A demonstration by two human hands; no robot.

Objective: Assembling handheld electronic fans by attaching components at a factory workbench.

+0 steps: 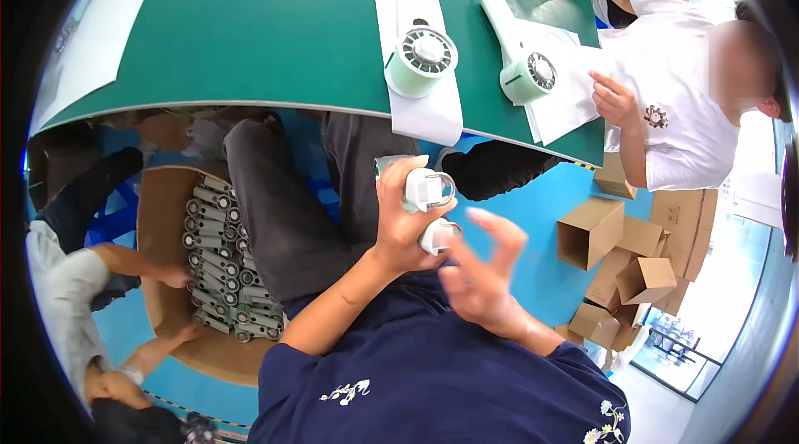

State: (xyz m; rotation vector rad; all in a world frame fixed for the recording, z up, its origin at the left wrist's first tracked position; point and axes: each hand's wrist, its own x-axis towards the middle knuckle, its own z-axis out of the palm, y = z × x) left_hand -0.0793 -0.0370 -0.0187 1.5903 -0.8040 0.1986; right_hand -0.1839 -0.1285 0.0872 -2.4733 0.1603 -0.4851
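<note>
in the middle of the view, above the lap, the left hand [399, 223] is wrapped around a small pale green and white handheld fan [426, 194], its fingers [391, 178] closed on the body so that the white handle with its loop sticks out to the right of the thumb. a second white piece [439, 236] sits just below, against the heel of the same hand; whether it belongs to the same fan i cannot tell. the right hand [483, 273] is just right of and below those fingers, blurred, its fingers [503, 232] spread wide and holding nothing, the tips near the white piece but not clearly touching it.

beyond the left fingers, further up, the green worktop [275, 19] carries two more fans: one pale green fan [420, 61] lying on a white paper strip [426, 111], and another fan [527, 76] to its right on white sheets. a second person's hand [613, 99] rests just beside that right-hand fan, belonging to someone in a white shirt [682, 111].

to the left of the left fingers, down on the floor, an open cardboard box [162, 219] holds rows of grey fan bodies [218, 265]; a third person's hand [175, 277] touches the box's left side. to the right of the right hand, well apart, several empty small cartons [624, 257] lie on the blue floor [549, 261].
</note>
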